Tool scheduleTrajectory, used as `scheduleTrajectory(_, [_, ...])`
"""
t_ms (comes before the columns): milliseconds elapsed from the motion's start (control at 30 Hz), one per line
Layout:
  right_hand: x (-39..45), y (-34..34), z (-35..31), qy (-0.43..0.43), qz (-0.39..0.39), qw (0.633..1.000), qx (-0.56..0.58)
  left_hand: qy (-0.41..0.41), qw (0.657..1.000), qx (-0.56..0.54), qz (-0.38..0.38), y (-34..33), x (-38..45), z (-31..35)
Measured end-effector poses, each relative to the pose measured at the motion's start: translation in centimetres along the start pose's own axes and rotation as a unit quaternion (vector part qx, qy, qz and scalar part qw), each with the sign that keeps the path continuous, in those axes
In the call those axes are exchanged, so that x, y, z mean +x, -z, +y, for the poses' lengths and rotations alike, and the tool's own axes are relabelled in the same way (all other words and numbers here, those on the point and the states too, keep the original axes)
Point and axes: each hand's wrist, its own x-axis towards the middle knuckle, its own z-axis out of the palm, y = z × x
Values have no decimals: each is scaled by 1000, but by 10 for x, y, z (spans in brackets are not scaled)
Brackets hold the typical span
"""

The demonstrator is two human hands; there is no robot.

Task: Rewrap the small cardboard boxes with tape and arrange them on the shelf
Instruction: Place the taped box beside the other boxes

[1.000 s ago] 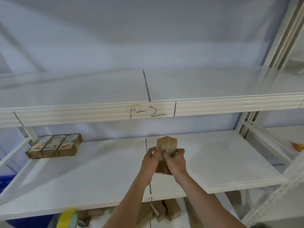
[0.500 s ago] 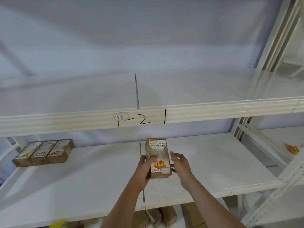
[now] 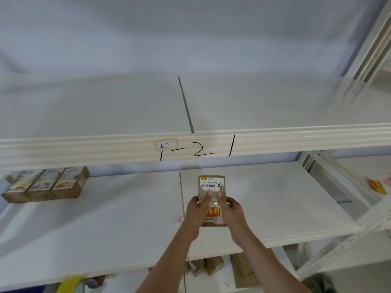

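Note:
A small cardboard box (image 3: 211,183) with a white barcode label and orange print faces me, held above the middle of the white shelf (image 3: 127,225). My left hand (image 3: 197,210) grips its left side, thumb on the front. On the right side my right hand (image 3: 231,209) grips it the same way. Three similar boxes (image 3: 45,186) lie side by side at the shelf's far left. A yellow tape roll (image 3: 70,285) shows at the bottom left, below the shelf.
An upper shelf (image 3: 275,142) with handwritten marks and a small label runs across just above the box. More cardboard boxes (image 3: 213,266) sit on the level below. White uprights (image 3: 347,244) stand at the right, with an orange packet (image 3: 377,187) beyond them.
The box was turned so its labelled face points at me. My right hand, briefly off it, came back and now grips its right side.

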Motion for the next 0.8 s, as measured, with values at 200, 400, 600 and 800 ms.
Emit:
scheduleTrajectory(200, [6, 5, -3, 25, -29, 999, -7, -8, 999, 4, 32, -9, 3, -1])
scheduleTrajectory(400, [16, 15, -8, 34, -36, 998, -35, -19, 998, 6, 65, -33, 3, 2])
scheduleTrajectory(600, [25, 42, -12, 22, -28, 999, -26, 1, 998, 22, 56, -56, 2, 16])
scheduleTrajectory(800, [32, 90, -16, -5, -34, 999, -26, 51, 998, 32, 9, -69, 10, 18])
